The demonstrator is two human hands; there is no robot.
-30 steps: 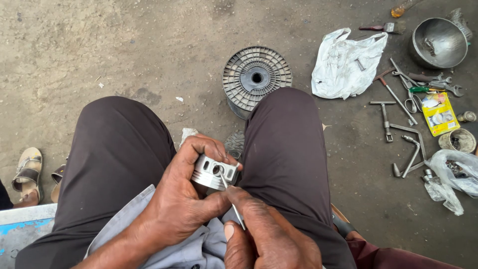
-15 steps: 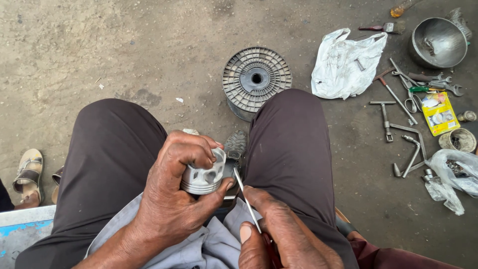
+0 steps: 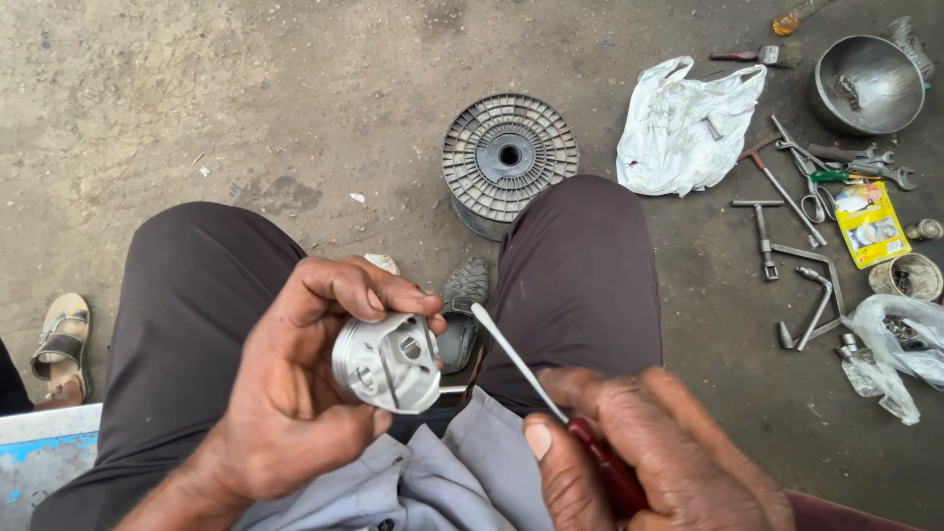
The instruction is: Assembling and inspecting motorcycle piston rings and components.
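Fingers of the left hand curl around a small silver piston, gripping it by the crown and skirt with its hollow underside turned toward the camera, above the lap. The right hand is clenched around the red handle of a screwdriver, whose slim metal shaft angles up and to the left so that its tip sits just beside the piston without clearly touching it. Both hands work between the person's knees, clad in dark trousers, over a fold of grey cloth.

Beyond the knees, a ribbed round metal spool stands on the concrete floor, with a worn shoe just below it. Further right lie a crumpled white plastic bag, a scatter of wrenches and T-handle tools, a yellow packet and a steel bowl. A sandalled foot shows at the left edge.

With the sharp tip so near the thumb, a slip off the smooth metal could likely jab the holding hand or score the piston; a loosened grip could drop it onto the hard floor.
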